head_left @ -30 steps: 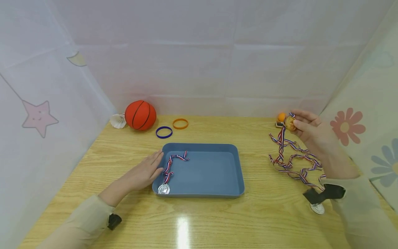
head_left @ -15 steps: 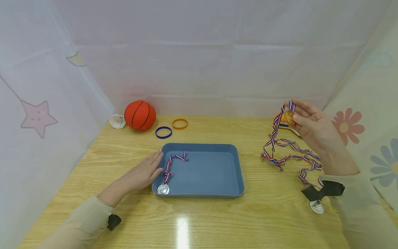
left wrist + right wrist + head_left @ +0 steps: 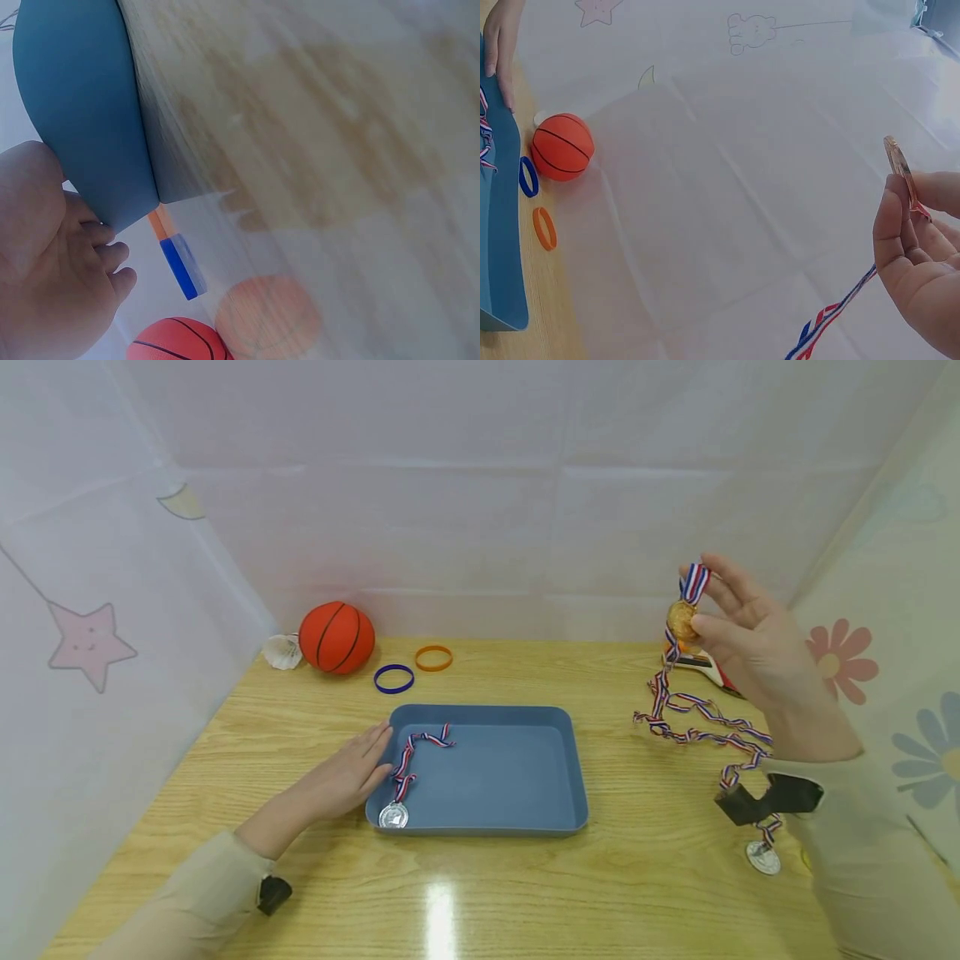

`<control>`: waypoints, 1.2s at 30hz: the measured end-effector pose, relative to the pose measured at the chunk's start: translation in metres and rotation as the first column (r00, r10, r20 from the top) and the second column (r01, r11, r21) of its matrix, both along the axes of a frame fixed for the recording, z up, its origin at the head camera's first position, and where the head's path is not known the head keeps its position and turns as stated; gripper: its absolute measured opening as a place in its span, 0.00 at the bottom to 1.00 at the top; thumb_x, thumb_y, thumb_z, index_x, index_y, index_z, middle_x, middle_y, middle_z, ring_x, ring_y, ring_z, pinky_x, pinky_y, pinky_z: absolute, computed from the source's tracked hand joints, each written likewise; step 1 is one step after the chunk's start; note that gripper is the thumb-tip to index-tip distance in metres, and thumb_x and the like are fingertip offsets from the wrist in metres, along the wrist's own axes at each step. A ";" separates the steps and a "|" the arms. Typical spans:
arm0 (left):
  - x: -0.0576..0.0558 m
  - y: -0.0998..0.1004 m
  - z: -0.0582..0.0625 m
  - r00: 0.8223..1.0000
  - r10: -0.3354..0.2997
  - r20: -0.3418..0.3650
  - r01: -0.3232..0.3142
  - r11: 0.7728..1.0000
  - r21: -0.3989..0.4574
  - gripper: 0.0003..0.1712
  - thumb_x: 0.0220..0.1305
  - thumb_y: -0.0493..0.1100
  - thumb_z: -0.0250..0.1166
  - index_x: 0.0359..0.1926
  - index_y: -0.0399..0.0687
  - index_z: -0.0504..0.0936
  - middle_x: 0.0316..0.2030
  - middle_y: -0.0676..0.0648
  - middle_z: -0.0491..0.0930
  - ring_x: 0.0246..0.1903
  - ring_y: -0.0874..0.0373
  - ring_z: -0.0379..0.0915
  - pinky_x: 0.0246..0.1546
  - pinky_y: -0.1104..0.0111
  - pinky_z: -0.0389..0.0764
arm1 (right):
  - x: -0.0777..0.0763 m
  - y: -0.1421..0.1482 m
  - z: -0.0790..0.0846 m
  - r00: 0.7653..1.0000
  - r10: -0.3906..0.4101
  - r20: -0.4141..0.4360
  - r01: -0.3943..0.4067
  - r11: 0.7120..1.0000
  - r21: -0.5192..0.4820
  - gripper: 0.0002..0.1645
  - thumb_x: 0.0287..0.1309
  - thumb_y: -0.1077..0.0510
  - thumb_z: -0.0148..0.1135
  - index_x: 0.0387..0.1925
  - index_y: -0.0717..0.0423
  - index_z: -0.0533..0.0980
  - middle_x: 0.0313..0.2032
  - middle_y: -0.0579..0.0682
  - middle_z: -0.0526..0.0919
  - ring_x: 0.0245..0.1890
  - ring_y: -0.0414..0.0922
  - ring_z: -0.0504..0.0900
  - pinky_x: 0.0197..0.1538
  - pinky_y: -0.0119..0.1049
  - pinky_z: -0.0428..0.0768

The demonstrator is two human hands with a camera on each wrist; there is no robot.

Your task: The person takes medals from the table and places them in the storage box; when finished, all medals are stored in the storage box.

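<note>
Between thumb and fingers, my right hand pinches a gold medal above the table's back right. Its striped ribbon trails down toward the table; the right wrist view shows the medal edge-on. My left hand lies with straight fingers against the left rim of a blue-grey tray. Inside the tray, at its left end, is a silver medal with a striped ribbon. Under my right forearm lies another silver medal, its ribbon partly hidden by the wrist camera.
An orange-red basketball and a shuttlecock stand at the back left. Blue and orange wristbands lie behind the tray. A paddle-like item is partly hidden behind my right hand. White sheets wall the table in.
My right hand has risen with the gold medal and shifted slightly left, lifting part of its ribbon off the table. My left hand and the tray have stayed put.
</note>
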State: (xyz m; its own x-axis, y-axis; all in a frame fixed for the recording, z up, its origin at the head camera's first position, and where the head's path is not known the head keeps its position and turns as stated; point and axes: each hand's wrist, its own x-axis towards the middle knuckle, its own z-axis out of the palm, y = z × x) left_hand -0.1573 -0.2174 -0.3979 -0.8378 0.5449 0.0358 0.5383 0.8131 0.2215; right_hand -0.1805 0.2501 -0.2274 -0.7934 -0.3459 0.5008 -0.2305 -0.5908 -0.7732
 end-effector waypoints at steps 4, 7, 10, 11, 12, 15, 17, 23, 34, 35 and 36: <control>0.000 0.000 0.000 1.000 -0.001 0.000 0.001 1.000 0.001 0.33 0.71 0.47 0.47 0.66 0.27 0.52 0.67 0.33 0.49 0.66 0.39 0.44 0.63 0.50 0.51 | -0.001 -0.005 -0.002 1.000 -0.004 0.010 0.004 1.000 0.009 0.32 0.57 0.83 0.39 0.62 0.65 0.61 0.54 0.58 0.73 0.42 0.51 0.78 0.40 0.35 0.80; 0.000 0.000 0.001 1.000 -0.002 0.001 0.002 1.000 0.003 0.33 0.71 0.46 0.47 0.66 0.27 0.52 0.67 0.33 0.49 0.66 0.39 0.44 0.63 0.50 0.51 | -0.001 -0.010 -0.004 0.999 -0.042 0.003 0.042 0.997 0.060 0.29 0.58 0.82 0.42 0.61 0.66 0.64 0.52 0.57 0.76 0.42 0.49 0.80 0.41 0.33 0.80; 0.000 0.000 0.001 1.000 -0.003 0.002 0.003 1.000 0.006 0.33 0.71 0.46 0.47 0.66 0.27 0.52 0.67 0.32 0.49 0.66 0.39 0.44 0.63 0.50 0.51 | -0.001 -0.014 -0.005 0.995 -0.100 -0.016 0.102 0.989 0.106 0.26 0.58 0.80 0.44 0.58 0.68 0.67 0.49 0.57 0.78 0.41 0.46 0.80 0.40 0.32 0.80; 0.000 0.000 0.001 1.000 -0.004 0.001 0.004 1.000 0.005 0.33 0.71 0.46 0.47 0.66 0.27 0.52 0.67 0.32 0.49 0.66 0.39 0.44 0.63 0.50 0.51 | -0.001 -0.016 -0.005 0.992 -0.124 -0.029 0.127 0.984 0.126 0.25 0.58 0.79 0.45 0.57 0.69 0.68 0.48 0.57 0.79 0.40 0.46 0.80 0.39 0.32 0.80; 0.000 0.000 0.001 1.000 -0.004 0.002 0.004 1.000 0.005 0.33 0.71 0.46 0.47 0.66 0.27 0.52 0.67 0.32 0.49 0.66 0.39 0.43 0.63 0.50 0.51 | -0.001 -0.017 -0.005 0.989 -0.145 -0.036 0.148 0.979 0.141 0.24 0.58 0.79 0.46 0.56 0.69 0.69 0.46 0.57 0.80 0.40 0.45 0.80 0.39 0.31 0.80; 0.001 0.000 0.001 1.000 -0.003 0.005 0.003 1.000 0.004 0.33 0.71 0.46 0.47 0.66 0.27 0.52 0.67 0.33 0.49 0.66 0.40 0.43 0.63 0.50 0.51 | -0.001 -0.022 -0.004 0.977 -0.208 -0.047 0.213 0.958 0.192 0.20 0.58 0.77 0.49 0.53 0.70 0.72 0.42 0.56 0.81 0.38 0.44 0.79 0.37 0.30 0.80; 0.001 0.000 0.001 1.000 -0.001 0.009 0.001 1.000 0.003 0.33 0.71 0.46 0.47 0.67 0.27 0.52 0.67 0.33 0.49 0.66 0.40 0.43 0.63 0.50 0.51 | -0.001 -0.025 -0.001 0.968 -0.248 -0.043 0.251 0.941 0.225 0.18 0.57 0.75 0.52 0.51 0.68 0.74 0.41 0.56 0.81 0.37 0.43 0.79 0.35 0.28 0.79; 0.000 0.000 0.002 1.000 -0.001 0.009 0.001 1.000 0.002 0.33 0.71 0.47 0.47 0.67 0.28 0.52 0.67 0.33 0.49 0.66 0.40 0.43 0.63 0.50 0.51 | -0.001 -0.037 0.014 0.959 -0.274 -0.072 0.283 0.935 0.212 0.16 0.57 0.74 0.53 0.48 0.68 0.76 0.39 0.56 0.81 0.39 0.46 0.79 0.39 0.28 0.79; -0.001 0.000 0.001 1.000 -0.010 0.000 0.010 1.000 0.007 0.33 0.71 0.46 0.47 0.67 0.27 0.52 0.67 0.33 0.49 0.66 0.40 0.43 0.63 0.50 0.51 | 0.014 -0.058 0.038 0.935 -0.316 -0.159 0.334 0.937 0.100 0.14 0.54 0.77 0.54 0.43 0.73 0.77 0.35 0.57 0.82 0.40 0.49 0.78 0.49 0.34 0.76; -0.001 0.000 0.000 1.000 -0.012 0.000 0.012 1.000 0.007 0.33 0.71 0.46 0.47 0.67 0.27 0.52 0.67 0.33 0.49 0.66 0.40 0.43 0.63 0.50 0.51 | 0.015 -0.059 0.039 0.932 -0.323 -0.166 0.341 0.935 0.096 0.14 0.54 0.77 0.54 0.43 0.73 0.77 0.34 0.57 0.82 0.39 0.49 0.78 0.48 0.34 0.76; -0.001 -0.001 0.000 1.000 -0.012 -0.001 0.012 1.000 0.007 0.33 0.71 0.46 0.47 0.66 0.27 0.52 0.67 0.33 0.49 0.66 0.40 0.43 0.63 0.50 0.51 | 0.016 -0.060 0.040 0.933 -0.319 -0.167 0.337 0.937 0.090 0.13 0.54 0.77 0.54 0.42 0.73 0.77 0.34 0.57 0.82 0.39 0.49 0.79 0.48 0.34 0.76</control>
State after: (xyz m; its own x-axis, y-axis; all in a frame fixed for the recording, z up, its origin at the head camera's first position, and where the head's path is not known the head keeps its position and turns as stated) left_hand -0.1583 -0.2180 -0.3976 -0.8309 0.5549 0.0402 0.5485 0.8048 0.2268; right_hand -0.1645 0.1901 -0.1875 -0.7924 -0.1412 0.5934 -0.5131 -0.3717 -0.7737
